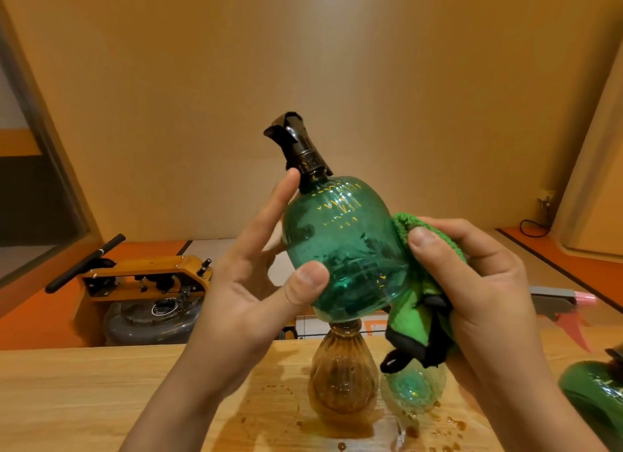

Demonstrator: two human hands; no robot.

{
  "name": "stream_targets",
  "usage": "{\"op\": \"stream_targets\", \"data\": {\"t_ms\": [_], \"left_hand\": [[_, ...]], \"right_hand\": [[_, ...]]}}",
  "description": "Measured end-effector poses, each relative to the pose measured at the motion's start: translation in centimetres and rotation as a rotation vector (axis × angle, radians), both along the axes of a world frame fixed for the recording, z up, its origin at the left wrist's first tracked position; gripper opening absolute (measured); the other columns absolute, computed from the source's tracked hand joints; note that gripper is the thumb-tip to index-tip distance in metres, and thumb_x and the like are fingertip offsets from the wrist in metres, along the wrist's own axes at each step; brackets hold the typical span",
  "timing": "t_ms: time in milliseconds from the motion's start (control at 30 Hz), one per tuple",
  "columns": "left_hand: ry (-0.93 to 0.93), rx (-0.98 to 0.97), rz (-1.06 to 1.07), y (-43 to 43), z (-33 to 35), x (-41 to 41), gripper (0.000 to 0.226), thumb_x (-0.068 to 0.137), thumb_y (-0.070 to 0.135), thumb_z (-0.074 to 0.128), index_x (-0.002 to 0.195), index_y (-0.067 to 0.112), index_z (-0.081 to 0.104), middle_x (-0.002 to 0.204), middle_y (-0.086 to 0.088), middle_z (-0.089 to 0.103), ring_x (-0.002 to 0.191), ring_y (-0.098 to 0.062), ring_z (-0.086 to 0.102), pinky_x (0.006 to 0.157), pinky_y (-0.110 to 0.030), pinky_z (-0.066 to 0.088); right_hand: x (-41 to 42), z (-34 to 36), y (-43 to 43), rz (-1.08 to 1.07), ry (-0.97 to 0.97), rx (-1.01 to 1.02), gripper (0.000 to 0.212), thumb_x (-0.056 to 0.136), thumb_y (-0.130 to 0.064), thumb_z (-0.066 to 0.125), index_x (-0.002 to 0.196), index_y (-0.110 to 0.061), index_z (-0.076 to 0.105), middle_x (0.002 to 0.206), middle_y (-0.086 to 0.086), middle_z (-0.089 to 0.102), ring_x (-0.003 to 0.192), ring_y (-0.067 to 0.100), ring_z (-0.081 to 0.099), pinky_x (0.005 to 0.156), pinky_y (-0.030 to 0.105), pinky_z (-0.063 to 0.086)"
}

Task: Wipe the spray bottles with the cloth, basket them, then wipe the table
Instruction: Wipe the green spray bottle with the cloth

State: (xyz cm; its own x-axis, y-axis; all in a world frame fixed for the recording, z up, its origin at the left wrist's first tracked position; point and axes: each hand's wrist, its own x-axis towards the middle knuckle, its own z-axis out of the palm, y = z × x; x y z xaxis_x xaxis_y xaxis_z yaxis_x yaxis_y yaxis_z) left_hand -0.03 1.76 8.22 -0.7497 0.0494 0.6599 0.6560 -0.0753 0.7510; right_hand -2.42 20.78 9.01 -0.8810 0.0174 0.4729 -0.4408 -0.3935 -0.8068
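A teal spray bottle [344, 246] with a black nozzle is held up in the air, tilted slightly left. My left hand [256, 283] holds its left side, thumb on the front and fingers stretched behind. My right hand [478, 283] grips a green cloth [418, 303] with black trim and presses it against the bottle's right side. Below, an amber bottle [342, 377] and a clear bottle with a teal tint [416, 391] stand on the wet wooden table [101, 401]. A green bottle [596, 394] shows at the right edge.
Brown droplets and a puddle [337, 428] lie around the standing bottles. A grey and pink spray trigger [559, 303] pokes in at the right. Beyond the table's far edge sits a yellow machine [145, 276] on an orange floor. No basket is in view.
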Motion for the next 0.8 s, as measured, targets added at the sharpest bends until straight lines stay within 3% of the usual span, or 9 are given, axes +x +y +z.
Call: {"op": "stream_targets", "data": {"t_ms": [67,200,300,467,633,800], "left_hand": [[-0.025,-0.034,-0.014,-0.3,0.0,0.0,0.074,0.078,0.053,0.082,0.144,0.057,0.048,0.151,0.002,0.056,0.138,-0.028,0.055,0.102,-0.047,0.055],[-0.065,0.017,-0.111,-0.3,0.0,0.0,0.068,0.081,0.044,0.083,0.141,0.053,0.054,0.145,0.005,0.060,0.132,-0.025,0.061,0.096,-0.039,0.058],[-0.049,0.028,-0.075,0.0,-0.2,0.0,0.059,0.085,0.026,0.076,0.136,0.051,0.060,0.139,0.004,0.065,0.128,-0.026,0.064,0.093,-0.036,0.059],[-0.054,0.048,-0.048,0.0,0.0,0.2,0.055,0.086,0.025,0.065,0.135,0.049,0.061,0.136,0.004,0.067,0.127,-0.025,0.064,0.092,-0.033,0.058],[-0.050,0.034,-0.028,0.6,-0.3,0.1,0.055,0.085,0.029,0.067,0.135,0.050,0.061,0.139,0.003,0.065,0.132,-0.025,0.060,0.099,-0.036,0.056],[-0.032,0.013,0.013,0.6,-0.3,0.0,0.054,0.085,0.031,0.067,0.134,0.053,0.060,0.141,0.004,0.064,0.133,-0.024,0.060,0.099,-0.039,0.056]], "right_hand": [[0.0,0.0,0.1,0.038,-0.002,0.016,0.012,0.063,-0.031,0.075,0.072,-0.024,0.080,0.073,0.001,0.073,0.063,0.012,0.067,0.055,0.023,0.055],[-0.1,-0.4,0.0,0.014,0.030,0.049,0.008,0.065,-0.030,0.081,0.072,-0.024,0.080,0.074,0.000,0.073,0.064,0.011,0.067,0.055,0.024,0.055],[-0.3,-1.2,0.0,-0.160,0.219,0.165,0.006,0.079,-0.029,0.084,0.079,-0.024,0.081,0.079,0.001,0.070,0.065,0.009,0.065,0.057,0.022,0.052],[-0.2,-1.4,0.0,-0.257,0.506,0.376,0.009,0.085,-0.028,0.073,0.091,-0.026,0.080,0.091,-0.003,0.065,0.085,0.016,0.066,0.070,0.021,0.052],[-0.8,-1.2,0.8,-0.209,0.373,0.309,0.012,0.082,-0.035,0.073,0.089,-0.031,0.081,0.089,0.000,0.068,0.079,0.016,0.066,0.064,0.022,0.052],[-0.2,-0.5,1.6,-0.237,0.592,0.571,0.010,0.084,-0.032,0.075,0.091,-0.031,0.081,0.090,-0.004,0.063,0.082,0.020,0.065,0.065,0.026,0.051]]}}
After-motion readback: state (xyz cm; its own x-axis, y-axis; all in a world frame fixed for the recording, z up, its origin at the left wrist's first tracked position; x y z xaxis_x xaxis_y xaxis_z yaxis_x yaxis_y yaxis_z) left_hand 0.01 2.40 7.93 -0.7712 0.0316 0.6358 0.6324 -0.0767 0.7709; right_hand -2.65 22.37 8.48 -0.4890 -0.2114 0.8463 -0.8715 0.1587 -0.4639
